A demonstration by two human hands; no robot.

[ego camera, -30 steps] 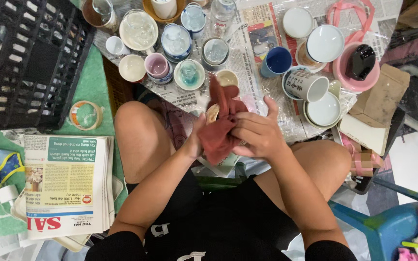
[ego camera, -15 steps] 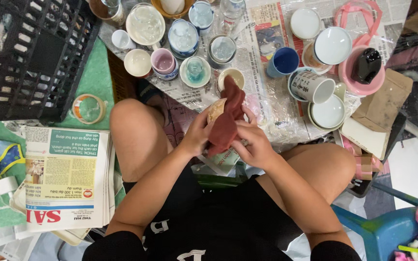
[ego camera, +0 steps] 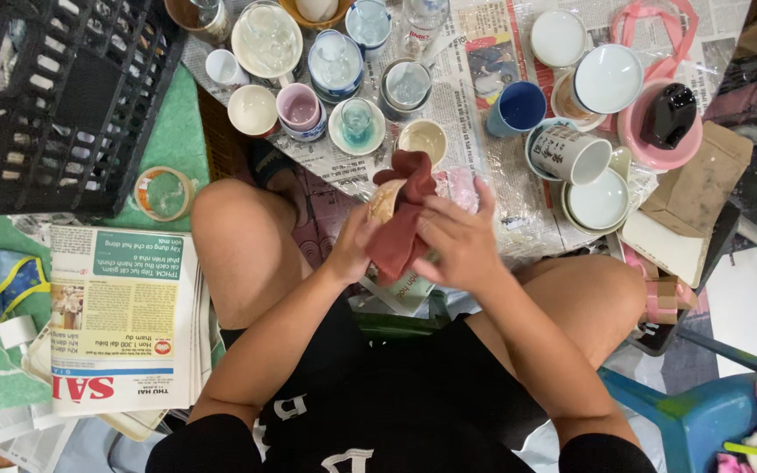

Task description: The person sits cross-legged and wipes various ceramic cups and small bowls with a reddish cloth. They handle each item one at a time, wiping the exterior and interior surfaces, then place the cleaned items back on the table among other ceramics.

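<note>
The person sits above a spread of newspaper (ego camera: 492, 52) on the floor, both hands raised between the knees. The left hand (ego camera: 354, 250) is closed around a small cream-coloured cup (ego camera: 384, 200), gripping it from the side with only a bit of the rim showing. The right hand (ego camera: 457, 241) is clamped on a dark red cloth (ego camera: 400, 223), pressing it against and over the cup, so that the cloth hangs down between the two hands and bunches up above the rim.

Just beyond the hands, on the newspaper, stands a crowd of small ceramic cups and bowls: a cream cup (ego camera: 422, 140) nearest the cloth, a pale pink cup (ego camera: 300, 109), a blue cup (ego camera: 519, 107) and a white mug with dark markings (ego camera: 567, 153). A black plastic crate (ego camera: 54, 96) fills the upper left corner, with a roll of tape (ego camera: 162, 193) beside it and a folded newspaper (ego camera: 120, 320) lying by the left knee
</note>
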